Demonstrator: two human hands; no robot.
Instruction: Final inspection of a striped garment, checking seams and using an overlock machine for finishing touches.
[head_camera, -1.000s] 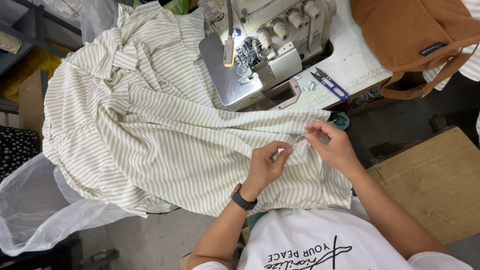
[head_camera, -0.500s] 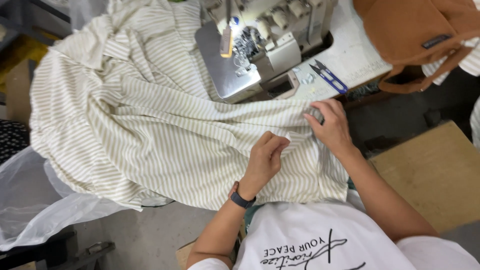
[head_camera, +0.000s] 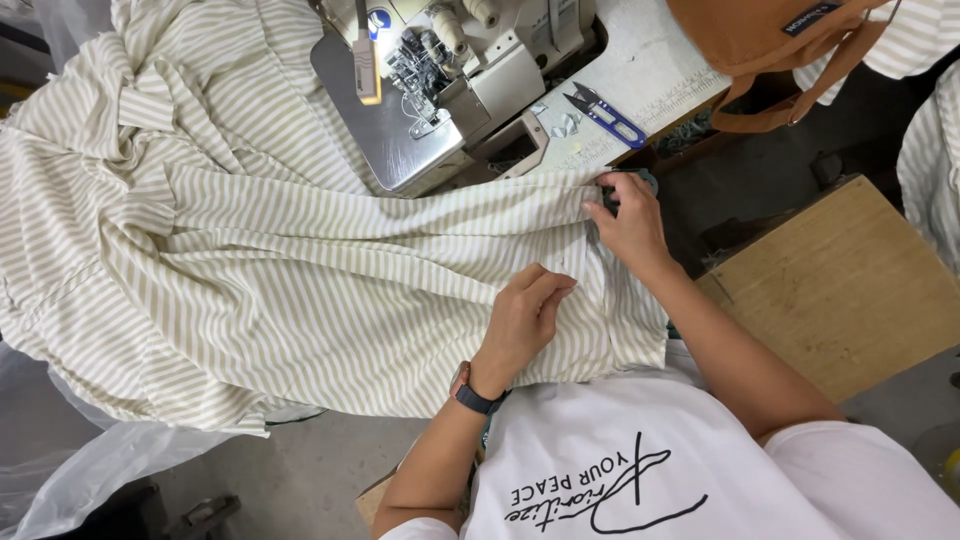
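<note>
Change: both hands have shifted along the cloth toward the sewing machine since half a second ago, and the fabric edge now lies stretched straighter between them.
Left hand: the left hand (head_camera: 525, 318), with a dark watch at the wrist, rests on the beige-and-white striped cotton fabric (head_camera: 300, 270); fingers curled together, pressing or pinching a fold, though whether it truly grips cannot be told.
Right hand: the right hand (head_camera: 628, 222) is closed on the fabric's upper edge, fingertips pinched together on the cloth, at the near edge of the table.
Fabric: a large striped piece, draped from the machine bed across the person's lap and hanging off the left side of the table in loose folds.
Sewing machine: a grey-and-white industrial overlock sewing machine (head_camera: 450, 80) stands on the white sewing table (head_camera: 650, 70), just beyond the fabric edge.
Snips: small blue-handled thread snips (head_camera: 605, 112) lie on the table, right of the machine, near the right hand but apart from it.
Nearby: a plain wooden board (head_camera: 840, 290) sits to the person's right; an orange-brown canvas bag (head_camera: 770, 40) hangs at the far right corner.
</note>
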